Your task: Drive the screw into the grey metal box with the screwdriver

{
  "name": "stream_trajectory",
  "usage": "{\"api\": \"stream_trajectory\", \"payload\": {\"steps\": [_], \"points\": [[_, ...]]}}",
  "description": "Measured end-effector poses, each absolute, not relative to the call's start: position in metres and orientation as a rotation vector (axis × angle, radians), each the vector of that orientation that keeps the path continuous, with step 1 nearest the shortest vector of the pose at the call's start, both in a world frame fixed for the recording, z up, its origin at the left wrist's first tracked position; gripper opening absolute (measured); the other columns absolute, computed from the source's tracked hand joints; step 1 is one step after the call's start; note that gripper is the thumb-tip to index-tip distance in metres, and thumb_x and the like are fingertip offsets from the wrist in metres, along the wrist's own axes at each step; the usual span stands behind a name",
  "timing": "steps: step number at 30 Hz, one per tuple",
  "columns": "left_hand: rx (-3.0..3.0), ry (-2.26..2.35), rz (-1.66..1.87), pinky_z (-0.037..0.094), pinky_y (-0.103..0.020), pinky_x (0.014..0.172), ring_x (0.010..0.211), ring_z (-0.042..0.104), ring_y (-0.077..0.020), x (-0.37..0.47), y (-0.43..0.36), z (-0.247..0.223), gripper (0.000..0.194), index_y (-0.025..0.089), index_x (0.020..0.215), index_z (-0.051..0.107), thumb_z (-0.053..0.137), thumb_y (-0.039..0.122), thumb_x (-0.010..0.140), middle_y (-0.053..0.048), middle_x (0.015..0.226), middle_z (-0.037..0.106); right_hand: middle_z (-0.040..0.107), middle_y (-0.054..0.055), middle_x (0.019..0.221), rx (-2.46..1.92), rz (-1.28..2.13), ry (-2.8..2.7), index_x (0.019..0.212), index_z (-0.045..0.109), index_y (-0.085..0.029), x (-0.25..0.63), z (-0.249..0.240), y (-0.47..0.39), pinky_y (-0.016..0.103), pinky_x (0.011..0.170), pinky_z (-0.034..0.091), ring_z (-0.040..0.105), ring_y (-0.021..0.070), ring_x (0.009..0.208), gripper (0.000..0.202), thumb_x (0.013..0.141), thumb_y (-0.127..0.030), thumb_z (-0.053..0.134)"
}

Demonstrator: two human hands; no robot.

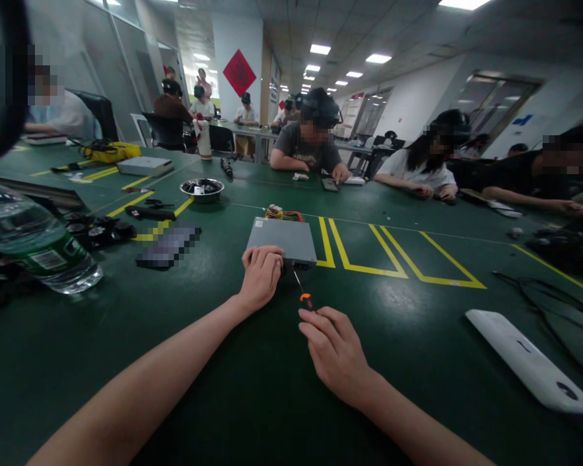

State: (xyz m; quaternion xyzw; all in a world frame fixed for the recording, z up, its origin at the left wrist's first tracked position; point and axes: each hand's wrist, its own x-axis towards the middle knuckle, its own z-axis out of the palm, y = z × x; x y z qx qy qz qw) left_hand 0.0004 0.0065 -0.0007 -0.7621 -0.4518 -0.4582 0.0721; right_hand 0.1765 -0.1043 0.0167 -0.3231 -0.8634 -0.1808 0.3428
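A grey metal computer power supply [286,238] lies flat on the green table, its coloured wires [284,213] coming out of the far side. My left hand [261,278] grips its near left edge, fingers curled over the top and front. In my right hand [335,349] is a screwdriver [306,299] with an orange and black handle, pinched between thumb and fingers. Its thin shaft points up and left to the near face of the power supply, beside the socket. Whether the tip touches a screw is too small to tell.
Left stand a large water bottle [43,239], a pixelated phone-like object [169,246] and a metal bowl [202,189] of dark parts. A white long device [529,359] and black cables [539,298] lie right. Yellow tape [374,268] marks the table [418,362]. Several people sit across.
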Motion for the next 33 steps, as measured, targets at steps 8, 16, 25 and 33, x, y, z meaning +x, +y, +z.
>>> {"api": "stream_trajectory", "payload": {"steps": [8, 16, 25, 33], "points": [[-2.315, -1.354, -1.341, 0.028, -0.038, 0.094, 0.098, 0.05, -0.0156, -0.001, 0.006, 0.001, 0.018, 0.021, 0.08, 0.051, 0.036, 0.021, 0.09, -0.003, 0.105, 0.06, 0.057, 0.014, 0.105, -0.91, -0.411, -2.265, 0.096, 0.055, -0.015, 0.172, 0.016, -0.096, 0.034, 0.072, 0.048, 0.054, 0.0198, 0.088, 0.02, 0.082, -0.028, 0.051], [-2.301, -1.38, -1.252, 0.023, -0.039, 0.1, 0.119, 0.042, -0.0182, -0.001, 0.005, 0.002, 0.027, 0.02, 0.115, 0.045, 0.041, 0.021, 0.088, -0.007, 0.124, 0.053, 0.056, 0.003, 0.074, -1.055, -0.338, -2.257, 0.097, 0.054, -0.014, 0.181, 0.016, -0.097, 0.031, 0.066, 0.042, 0.05, 0.0143, 0.066, 0.017, 0.083, -0.02, 0.046], [-2.331, -1.392, -1.109, 0.019, -0.041, 0.102, 0.122, 0.04, -0.0209, 0.001, 0.003, 0.006, 0.041, 0.022, 0.128, 0.04, 0.041, 0.023, 0.088, -0.007, 0.13, 0.049, 0.053, 0.007, 0.081, -1.086, -0.334, -2.325, 0.09, 0.06, -0.018, 0.18, 0.021, -0.1, 0.03, 0.065, 0.04, 0.048, 0.0172, 0.074, 0.014, 0.081, -0.023, 0.051], [-2.322, -1.391, -1.072, 0.02, -0.04, 0.101, 0.12, 0.042, -0.0209, 0.001, 0.003, 0.005, 0.037, 0.023, 0.125, 0.044, 0.041, 0.025, 0.088, -0.006, 0.127, 0.052, 0.056, 0.004, 0.074, -1.099, -0.44, -2.357, 0.093, 0.057, -0.015, 0.172, 0.032, -0.1, 0.028, 0.064, 0.037, 0.048, 0.0141, 0.066, 0.015, 0.082, -0.019, 0.048]]}}
